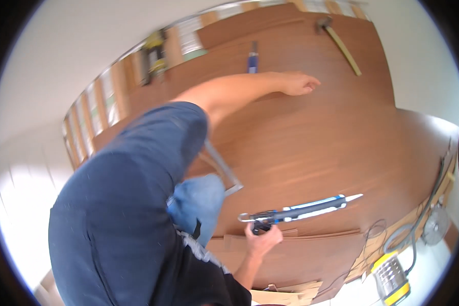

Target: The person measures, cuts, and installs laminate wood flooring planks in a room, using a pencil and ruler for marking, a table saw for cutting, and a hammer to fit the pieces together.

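My right hand is wrapped round the handle of a caulking gun, which holds a blue and white cartridge. The gun lies level above the brown floor boards, its white nozzle toward the right. Across the far part of the floor reaches my left arm. My left hand is low over the boards, fingers slightly bent and apart, with nothing seen in it. Nearest to it is a blue-handled tool, partly behind the forearm. Beside my jeans-clad knee lies a grey metal square, partly hidden by my arm.
A hammer lies at the far right. At the far left, a yellow and black power tool rests by wooden battens along the wall. Loose boards lie near right, with cables and a yellow work lamp beyond.
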A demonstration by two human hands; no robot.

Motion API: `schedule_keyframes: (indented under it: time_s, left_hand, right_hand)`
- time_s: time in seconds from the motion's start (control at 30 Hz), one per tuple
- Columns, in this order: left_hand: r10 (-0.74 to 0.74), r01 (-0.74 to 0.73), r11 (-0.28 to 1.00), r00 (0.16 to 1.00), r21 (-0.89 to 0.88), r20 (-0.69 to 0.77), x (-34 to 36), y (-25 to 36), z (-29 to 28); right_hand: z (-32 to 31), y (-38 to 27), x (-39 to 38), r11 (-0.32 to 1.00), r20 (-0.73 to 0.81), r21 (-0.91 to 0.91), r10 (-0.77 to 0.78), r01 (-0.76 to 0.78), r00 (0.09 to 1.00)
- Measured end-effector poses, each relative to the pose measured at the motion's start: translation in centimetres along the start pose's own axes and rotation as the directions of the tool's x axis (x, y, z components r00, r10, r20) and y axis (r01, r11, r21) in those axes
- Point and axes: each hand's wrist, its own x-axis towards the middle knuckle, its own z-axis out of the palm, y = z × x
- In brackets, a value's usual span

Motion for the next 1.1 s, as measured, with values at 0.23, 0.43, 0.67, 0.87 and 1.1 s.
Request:
schedule_keyframes:
  time_s: [0.23,0.43,0.67,0.87,1.1]
  left_hand:
    - [-0.550,0.635,0.761,0.740,0.133,-0.387,-64.1,1.0,-7.0]
    - [-0.736,0.869,0.430,0.180,-0.245,-0.653,-100.9,10.9,1.3]
    - [-0.626,0.587,0.543,-0.193,-0.600,-0.756,-109.2,18.8,18.9]
    - [-0.823,0.465,0.279,-0.334,-0.840,-0.459,-109.1,34.0,32.2]
    - [-0.771,0.414,0.083,-0.550,-0.906,-0.322,-110.6,31.7,47.6]
  right_hand:
    - [0.3,-11.4,-6.7,0.861,0.026,0.303,-0.436,0.409,0.899]
    - [-3.0,-16.7,-0.1,0.488,0.246,0.130,-0.859,0.863,0.449]
    - [-2.3,-32.3,7.4,0.001,0.370,0.120,-0.928,0.993,-0.043]
    - [2.3,-35.6,9.9,-0.246,0.371,0.104,-0.889,0.964,-0.267]
    - [17.6,-28.4,16.3,-0.373,0.535,-0.059,-0.795,0.926,-0.286]
